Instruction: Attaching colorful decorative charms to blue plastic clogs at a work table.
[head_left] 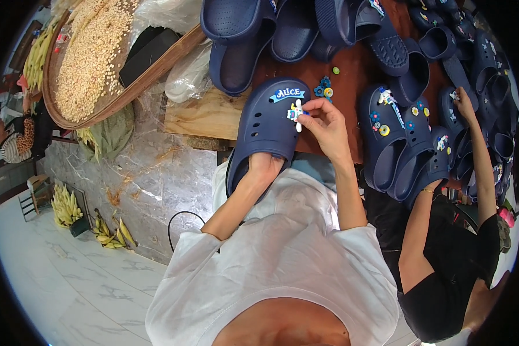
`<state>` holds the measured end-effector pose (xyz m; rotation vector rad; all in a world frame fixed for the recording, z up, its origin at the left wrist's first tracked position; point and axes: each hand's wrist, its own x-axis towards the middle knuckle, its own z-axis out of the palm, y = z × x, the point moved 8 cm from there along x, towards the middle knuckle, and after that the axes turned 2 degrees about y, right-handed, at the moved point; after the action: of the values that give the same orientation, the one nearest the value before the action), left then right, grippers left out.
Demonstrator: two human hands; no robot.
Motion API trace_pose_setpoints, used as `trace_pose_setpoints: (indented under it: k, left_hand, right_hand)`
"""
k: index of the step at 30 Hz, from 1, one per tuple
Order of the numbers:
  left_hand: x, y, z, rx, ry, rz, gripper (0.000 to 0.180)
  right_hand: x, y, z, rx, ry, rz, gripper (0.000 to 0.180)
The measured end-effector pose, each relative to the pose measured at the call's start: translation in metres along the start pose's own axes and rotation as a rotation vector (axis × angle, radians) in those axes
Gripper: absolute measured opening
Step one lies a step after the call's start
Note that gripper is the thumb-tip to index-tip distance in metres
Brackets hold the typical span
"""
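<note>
A navy clog [259, 141] with round vent holes is held up in front of me, toe pointing away. My left hand [263, 164] is pushed into its opening; the fingers are hidden inside the shoe. On the upper sits a blue banner-shaped charm [287, 95] with white lettering. My right hand [331, 130] pinches a small white cartoon-figure charm [297, 115] between thumb and forefinger, against the clog's right side. Just beyond that hand, blue flower charms [322, 87] and a small green charm [335, 71] lie on the brown tabletop [346, 101].
Plain navy clogs [236, 63] are piled at the far side. Decorated clogs [383, 141] stand to the right, where a co-worker's hand [463, 104] touches another clog. At far left, a woven tray [138, 92] holds pale kernels; corn cobs [66, 205] stand on the floor below.
</note>
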<state>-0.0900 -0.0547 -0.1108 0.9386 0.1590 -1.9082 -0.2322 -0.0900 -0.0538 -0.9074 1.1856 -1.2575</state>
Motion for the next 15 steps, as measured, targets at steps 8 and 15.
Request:
trace_pose_setpoints:
  k: [8, 15]
  left_hand:
    - [-0.0087, 0.0044, -0.0017, 0.162, -0.071, 0.069, 0.038]
    - [-0.0073, 0.0032, -0.0085, 0.299, -0.136, 0.131, 0.039]
  right_hand:
    - [0.0007, 0.0068, -0.0099, -0.012, 0.022, 0.081, 0.02]
    - [-0.0001, 0.0031, -0.0076, 0.058, -0.019, 0.15, 0.022]
